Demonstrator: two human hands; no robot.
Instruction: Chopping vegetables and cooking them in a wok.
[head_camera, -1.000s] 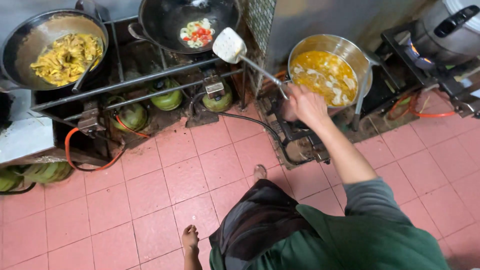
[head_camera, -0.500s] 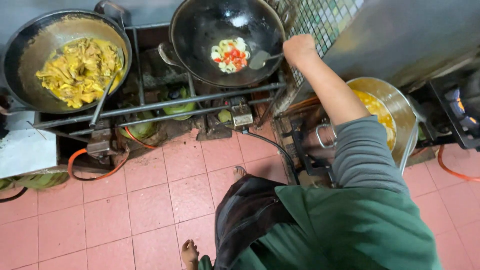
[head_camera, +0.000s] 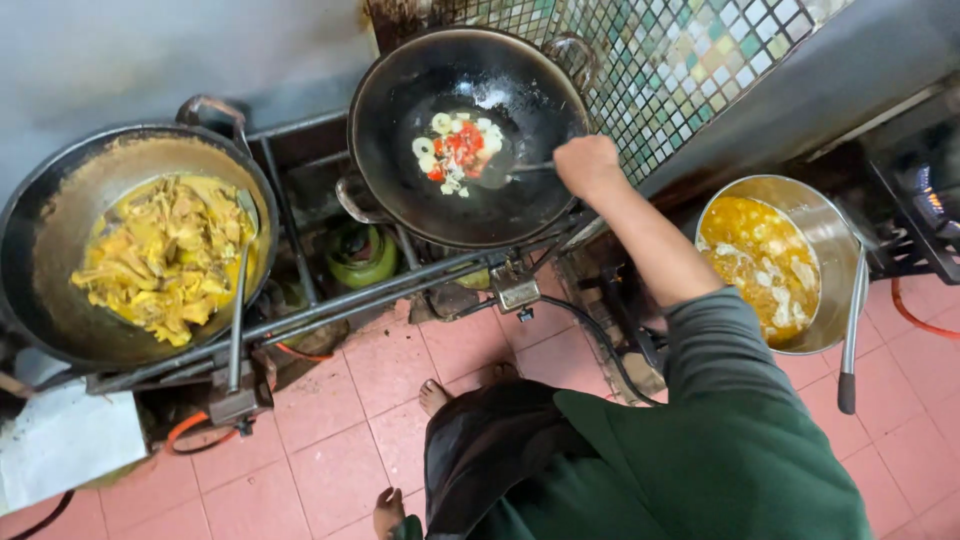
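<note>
Gripping ladle (head_camera: 500, 172), right hand (head_camera: 588, 165), black wok (head_camera: 400, 150)

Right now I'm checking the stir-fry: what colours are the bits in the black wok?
Red and pale whitish-green bits, clearest in the head view.

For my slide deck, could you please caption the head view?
Right hand stirs sliced vegetables in a black wok, between a curry wok and a pot.
</note>
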